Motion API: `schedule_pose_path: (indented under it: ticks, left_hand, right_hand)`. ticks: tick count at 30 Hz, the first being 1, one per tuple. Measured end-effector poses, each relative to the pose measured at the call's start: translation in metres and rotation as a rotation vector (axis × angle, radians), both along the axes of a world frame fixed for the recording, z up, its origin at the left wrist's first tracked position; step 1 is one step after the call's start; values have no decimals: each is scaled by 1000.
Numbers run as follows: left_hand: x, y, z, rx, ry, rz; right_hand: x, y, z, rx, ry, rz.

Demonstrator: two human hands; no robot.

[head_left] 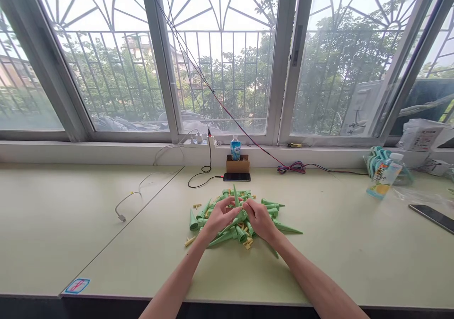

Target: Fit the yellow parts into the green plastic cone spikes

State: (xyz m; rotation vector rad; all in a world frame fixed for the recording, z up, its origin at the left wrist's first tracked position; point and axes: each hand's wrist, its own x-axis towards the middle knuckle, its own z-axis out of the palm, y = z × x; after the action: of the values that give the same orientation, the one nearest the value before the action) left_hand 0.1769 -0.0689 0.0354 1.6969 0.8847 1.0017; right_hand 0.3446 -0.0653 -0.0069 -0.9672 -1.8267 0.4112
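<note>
My left hand (220, 219) is closed around a green plastic spike (236, 195), whose pointed tip stands up between my two hands. My right hand (259, 219) meets it there, thumb and fingers pinched together near the spike's lower end. What the right fingertips hold is too small and covered to make out. Under and around both hands lies a heap of similar hollow green spikes (241, 235), pointing in several directions. Small yellow plastic pieces (190, 241) are scattered among them and at the heap's edges.
Behind the heap a black phone (237, 177) lies before a cardboard box (238, 164) and a blue-labelled bottle (235, 148). A white cable (121, 217) trails at left. On the right are a bundled red-black cord (292, 168), a drink bottle (385, 176) and another phone (432, 217).
</note>
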Motion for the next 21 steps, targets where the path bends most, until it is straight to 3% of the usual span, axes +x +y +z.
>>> schedule_pose_path:
  ticks: [21]
  left_hand:
    - [0, -1, 0, -8, 2, 12]
  right_hand:
    - [0, 2, -2, -2, -13, -4]
